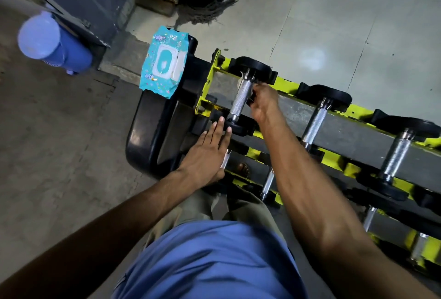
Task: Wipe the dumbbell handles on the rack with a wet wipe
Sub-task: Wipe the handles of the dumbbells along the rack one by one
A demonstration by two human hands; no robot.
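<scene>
Blue shirt fills 6 o'clock. Left hand lies flat, fingers straight and pressed together, tips on the near black head. Dumbbell handle sits at the left end of the yellow rack, long axis from 7 to 1 o'clock. Right hand curls its fingers round its far end, beside a white wet wipe; next dumbbell is well apart at 4 o'clock.

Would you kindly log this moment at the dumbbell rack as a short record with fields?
left hand: flat, fingers straight, resting on the first dumbbell's near plate
right hand: grips the wet wipe round the far end of that dumbbell's handle
rack: yellow, more dumbbells to the right
wipes pack: teal, lying on a black object left of the rack
</scene>
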